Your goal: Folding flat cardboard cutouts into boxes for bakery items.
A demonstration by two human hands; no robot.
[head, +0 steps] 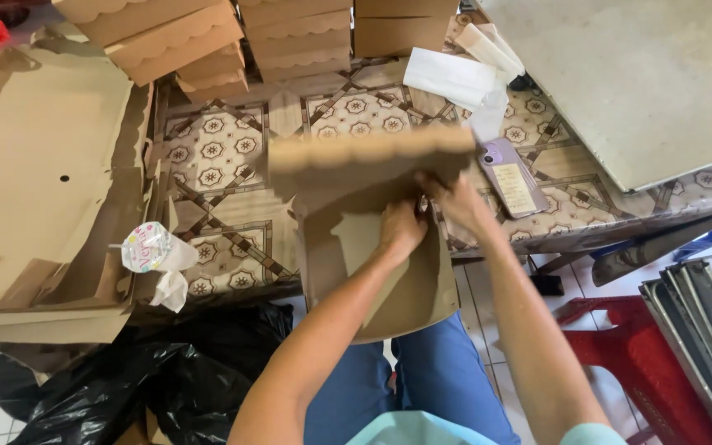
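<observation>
Both hands, left hand (pixel 401 231) and right hand (pixel 455 198), grip closed on a half-folded cardboard box (pixel 356 206) above the tabletop (pixel 224 165); the scalloped flap could crease if forced.

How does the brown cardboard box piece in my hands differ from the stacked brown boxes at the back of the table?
The brown cardboard box piece is half-folded, its panels open, held by the left hand and right hand at the table's near edge. The stacked brown cardboard boxes are closed and piled in rows at the far end, untouched. Both are plain brown cardboard with a scalloped edge.
</observation>
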